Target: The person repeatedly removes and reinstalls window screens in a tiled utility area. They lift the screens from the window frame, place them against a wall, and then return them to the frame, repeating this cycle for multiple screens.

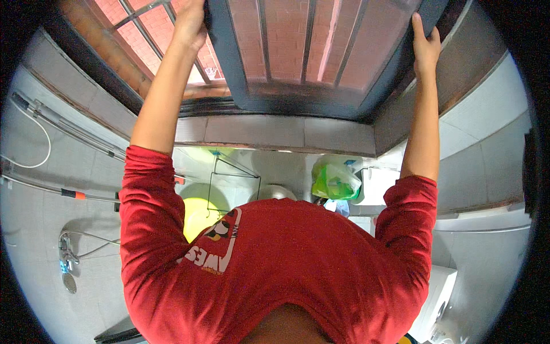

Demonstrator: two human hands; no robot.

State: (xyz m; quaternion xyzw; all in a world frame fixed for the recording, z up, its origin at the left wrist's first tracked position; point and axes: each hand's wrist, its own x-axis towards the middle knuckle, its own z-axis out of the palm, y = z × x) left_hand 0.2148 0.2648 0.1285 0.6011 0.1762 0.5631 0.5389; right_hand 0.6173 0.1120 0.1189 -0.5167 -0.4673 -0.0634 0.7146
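A dark-framed window panel point(301, 104) stands at the top of the view, with upright bars and a reddish brick wall showing through its hazy pane. My left hand point(191, 24) is closed on the panel's left side edge; its fingertips are partly cut off by the picture's upper border. At the opposite side, my right hand point(426, 47) grips the right edge, one finger stretched along the frame. Both arms reach up and forward. Whether the pane is glass or mesh I cannot tell.
Metal bars point(137, 22) cross the opening on the left. Below runs a tiled sill point(255, 131). Lower down are a wire stand point(209, 182), a yellow-green basin point(196, 217) and a green plastic bag point(335, 182). Poles point(74, 135) and a shower head point(69, 282) line the left wall.
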